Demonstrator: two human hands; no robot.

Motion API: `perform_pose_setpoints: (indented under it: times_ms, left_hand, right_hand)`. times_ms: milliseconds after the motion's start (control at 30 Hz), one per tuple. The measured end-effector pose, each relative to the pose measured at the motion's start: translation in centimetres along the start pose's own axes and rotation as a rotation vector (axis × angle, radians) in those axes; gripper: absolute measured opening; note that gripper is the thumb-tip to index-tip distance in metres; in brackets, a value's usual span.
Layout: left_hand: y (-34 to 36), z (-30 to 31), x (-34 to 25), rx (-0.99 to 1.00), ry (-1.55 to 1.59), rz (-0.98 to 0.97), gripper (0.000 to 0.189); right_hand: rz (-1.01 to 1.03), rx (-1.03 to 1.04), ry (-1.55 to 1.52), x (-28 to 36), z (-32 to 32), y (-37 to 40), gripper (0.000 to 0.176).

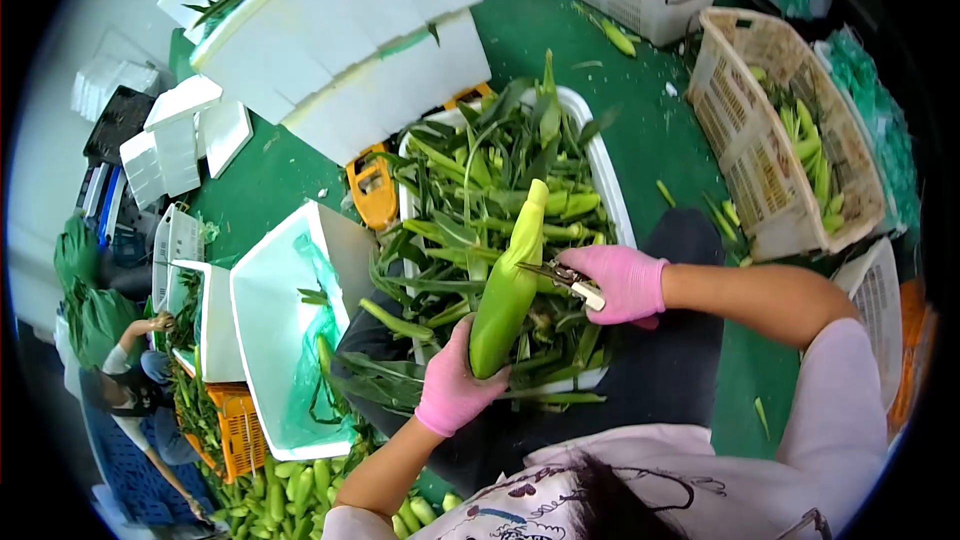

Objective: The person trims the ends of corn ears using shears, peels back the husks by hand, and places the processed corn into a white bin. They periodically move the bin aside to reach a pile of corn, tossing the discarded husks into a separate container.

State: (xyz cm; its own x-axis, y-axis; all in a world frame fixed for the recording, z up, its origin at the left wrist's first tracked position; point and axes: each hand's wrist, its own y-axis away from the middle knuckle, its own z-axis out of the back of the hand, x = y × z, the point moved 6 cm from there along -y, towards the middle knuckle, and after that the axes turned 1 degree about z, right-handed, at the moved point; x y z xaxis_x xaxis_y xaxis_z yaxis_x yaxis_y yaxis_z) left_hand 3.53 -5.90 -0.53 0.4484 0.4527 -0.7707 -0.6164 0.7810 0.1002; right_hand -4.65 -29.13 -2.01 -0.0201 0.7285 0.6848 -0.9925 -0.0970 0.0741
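Observation:
An ear of corn [506, 302] in its green husk stands tilted in front of me, its pale stalk end up. My left hand [460, 380], in a pink glove, is wrapped round its lower end. My right hand [618, 286], also gloved in pink, is closed on pruning shears [580, 288] with a pale handle. Their blades lie right at the upper part of the husk, just under the narrow neck. Below both hands, a white tub [604, 165] is heaped with long green leaves and cut stalks [480, 230].
To the left stands a white foam box [265, 325] lined with green plastic. Stripped ears [290, 490] pile up at lower left, near an orange crate [240, 430] and another person [130, 395]. A beige crate [745, 150] holding corn is at right. Foam boxes [340, 30] stand behind the tub.

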Motion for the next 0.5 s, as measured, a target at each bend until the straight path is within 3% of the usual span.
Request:
perform_pose_setpoints:
  times_ms: [133, 167, 267, 300, 400, 433, 500]
  left_hand:
    - [2.5, -1.5, 2.3, 0.222, 0.323, 0.106, 0.080]
    - [3.2, -1.8, 2.9, 0.272, 0.429, 0.208, 0.080]
    - [5.6, -2.6, 3.8, 0.440, 0.650, 0.432, 0.081]
    - [6.6, -3.2, 4.3, 0.505, 0.892, 0.503, 0.080]
    - [7.6, -5.1, 2.9, 0.794, 1.683, 0.336, 0.075]
    - [6.8, -4.8, 2.3, 0.725, 1.684, 0.255, 0.075]
    - [5.9, -5.2, 4.1, 0.636, 1.174, 0.247, 0.078]
  right_hand:
    - [-0.186, 0.300, -0.116, 1.1, -1.8, 1.6, 0.051]
    - [-0.106, 0.275, -0.132, 1.2, -2.5, 2.1, 0.050]
    - [-0.156, 0.434, -0.318, 1.2, -4.8, 3.5, 0.048]
    - [-0.103, 0.376, -0.418, 1.3, -5.6, 3.9, 0.044]
    - [-0.286, 0.591, -1.344, 5.0, -6.1, 5.0, 0.027]
    - [-0.188, 0.458, -1.685, 5.5, -8.2, 4.8, 0.026]
    - [-0.162, 0.196, -2.010, 5.8, -7.6, 3.3, 0.032]
